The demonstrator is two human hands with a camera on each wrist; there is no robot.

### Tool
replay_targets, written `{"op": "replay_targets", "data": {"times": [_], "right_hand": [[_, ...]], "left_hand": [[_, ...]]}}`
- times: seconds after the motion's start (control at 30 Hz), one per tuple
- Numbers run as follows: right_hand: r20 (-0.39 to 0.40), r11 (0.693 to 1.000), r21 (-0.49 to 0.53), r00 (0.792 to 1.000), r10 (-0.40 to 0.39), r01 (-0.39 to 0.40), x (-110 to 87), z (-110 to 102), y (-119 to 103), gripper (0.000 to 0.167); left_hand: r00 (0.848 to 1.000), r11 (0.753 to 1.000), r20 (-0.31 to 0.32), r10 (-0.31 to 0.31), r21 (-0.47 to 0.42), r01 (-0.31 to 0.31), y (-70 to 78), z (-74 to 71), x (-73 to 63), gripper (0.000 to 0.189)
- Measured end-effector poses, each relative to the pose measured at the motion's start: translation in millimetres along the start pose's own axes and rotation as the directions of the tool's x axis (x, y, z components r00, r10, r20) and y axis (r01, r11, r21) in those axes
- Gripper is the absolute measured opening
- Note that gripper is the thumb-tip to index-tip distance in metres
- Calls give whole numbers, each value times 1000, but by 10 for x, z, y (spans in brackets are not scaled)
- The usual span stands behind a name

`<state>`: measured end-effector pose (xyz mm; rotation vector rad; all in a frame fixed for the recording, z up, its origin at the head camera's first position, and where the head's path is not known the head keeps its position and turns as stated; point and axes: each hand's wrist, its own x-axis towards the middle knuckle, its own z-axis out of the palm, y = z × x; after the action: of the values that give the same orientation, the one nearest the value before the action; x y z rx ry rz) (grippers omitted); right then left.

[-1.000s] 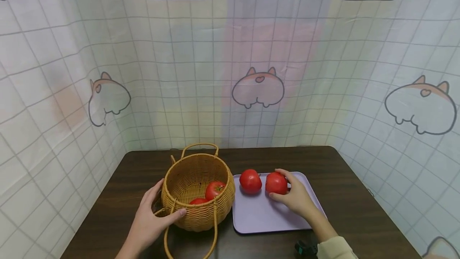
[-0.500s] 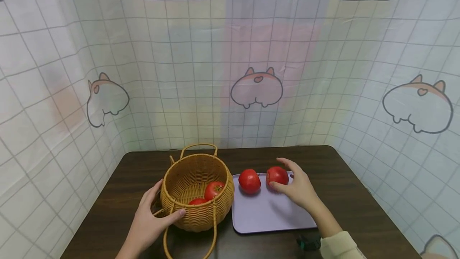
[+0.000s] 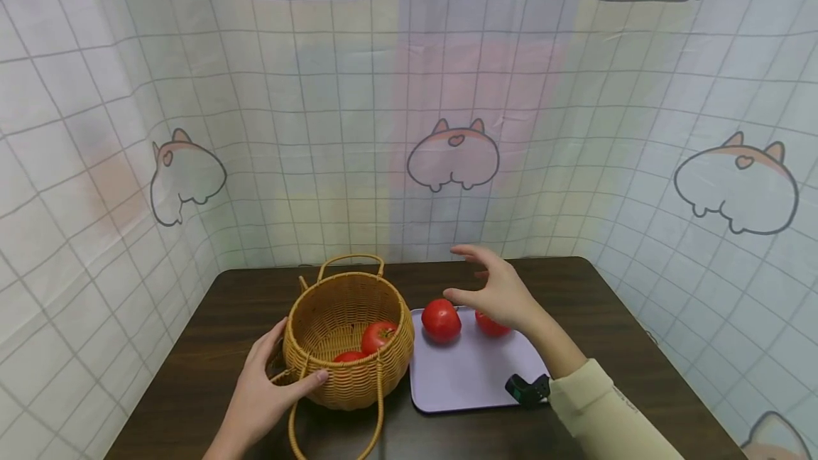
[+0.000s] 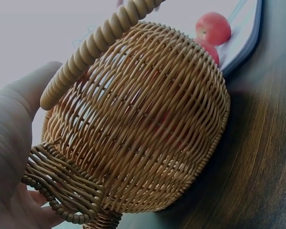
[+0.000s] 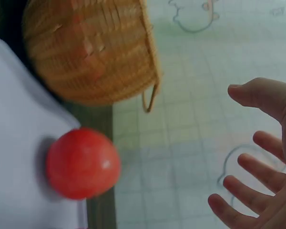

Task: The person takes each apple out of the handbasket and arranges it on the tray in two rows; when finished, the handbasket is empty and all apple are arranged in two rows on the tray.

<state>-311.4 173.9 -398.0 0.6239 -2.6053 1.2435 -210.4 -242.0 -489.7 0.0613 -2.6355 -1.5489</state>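
A round wicker basket (image 3: 329,392) stands left of centre, its mouth tilted toward the head camera. Inside it lie two red tomatoes, one (image 3: 378,336) against the right wall and one (image 3: 348,357) partly hidden by the front rim. My left hand (image 3: 260,392) grips the basket's left side, thumb at the front of the rim. Two more tomatoes, a left one (image 3: 441,321) and a right one (image 3: 491,326), sit on a lilac tray (image 3: 456,389). Above them is my right hand (image 3: 498,295), fingers spread with nothing in them; it hides part of the right tomato.
The tray lies right beside the basket on a dark wooden table (image 3: 243,318). One basket handle (image 3: 378,431) hangs down in front, and another (image 3: 351,257) stands up at the back. A small black device (image 3: 527,390) is by my right sleeve. A patterned curtain (image 3: 345,126) surrounds the table.
My right hand has let go of the right tomato, which stays on the tray, and has lifted up and leftward. The left hand and basket have stayed in place.
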Motion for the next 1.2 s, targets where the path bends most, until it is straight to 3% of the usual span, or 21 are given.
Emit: {"op": "replay_targets", "data": {"times": [0.23, 0.37, 0.47, 0.63, 0.8, 0.9, 1.03, 1.17, 1.2], "right_hand": [[178, 997, 73, 984, -20, 7, 225, 74, -369, 72], [310, 996, 88, 949, -50, 24, 388, 170, -535, 68], [409, 994, 109, 910, -67, 24, 517, 258, -637, 64], [554, 997, 67, 829, -73, 43, 711, 445, -771, 57], [718, 997, 50, 692, -81, 65, 903, 702, -913, 51], [778, 995, 7, 625, -70, 103, 1018, 861, -987, 51], [822, 984, -82, 569, -23, 159, 1139, 1025, -1047, 55], [848, 984, -145, 525, 69, 106, 1199, 1148, -1040, 54], [851, 986, -156, 516, 102, 62, 1202, 1174, -1028, 52]], "left_hand": [[1000, 1000, 7, -12, 7, 12, -9, -8, -1, 121], [999, 999, 13, -36, 21, 35, -16, -11, -4, 123], [999, 999, 20, -49, 23, 49, -17, -6, 1, 124], [998, 998, 36, -57, 18, 56, -11, 10, 7, 125], [998, 999, 35, -48, 6, 47, 3, 10, -2, 123], [999, 999, 34, -38, 4, 38, 5, 9, -5, 123], [999, 1000, 36, -28, 4, 28, -6, 17, -4, 121], [999, 1000, 35, -23, 6, 23, -12, 23, 1, 121], [999, 1000, 35, -24, 9, 23, -12, 24, 2, 121]]}}
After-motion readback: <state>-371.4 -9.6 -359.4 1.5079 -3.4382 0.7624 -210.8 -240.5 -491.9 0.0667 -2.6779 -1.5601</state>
